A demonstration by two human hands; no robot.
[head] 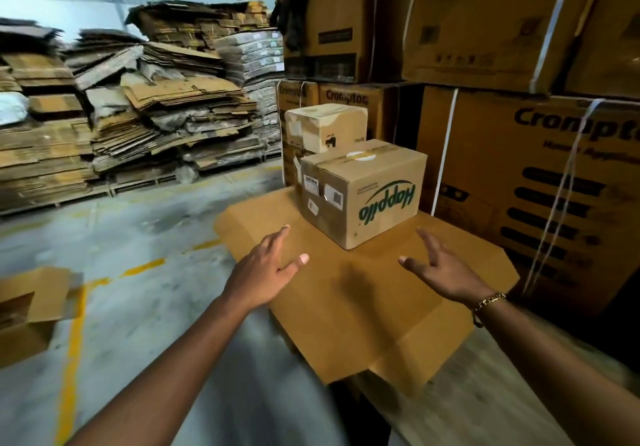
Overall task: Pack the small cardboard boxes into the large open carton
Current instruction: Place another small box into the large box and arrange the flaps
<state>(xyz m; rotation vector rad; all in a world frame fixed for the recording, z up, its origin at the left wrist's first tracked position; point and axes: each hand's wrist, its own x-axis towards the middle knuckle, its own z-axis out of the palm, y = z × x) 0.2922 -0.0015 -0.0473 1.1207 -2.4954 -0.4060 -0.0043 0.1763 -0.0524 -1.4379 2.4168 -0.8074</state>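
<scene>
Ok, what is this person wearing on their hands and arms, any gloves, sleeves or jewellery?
No gloves on the left hand or the right hand, and no sleeves show on either forearm. The right wrist carries a gold chain bracelet and, just behind it, a thin dark cord. The left wrist is bare.

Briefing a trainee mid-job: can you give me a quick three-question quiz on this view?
1. True or false: the left hand and the right hand both grip the Happilo box.
2. Multiple choice: the open carton sits A) on the floor at the left, B) on the Happilo box, C) in the left hand.
3. Fill in: the green lettering on the Happilo box reads ____.

Key: 1 false, both hands are open and off the box; 2 A; 3 upside down.
</scene>
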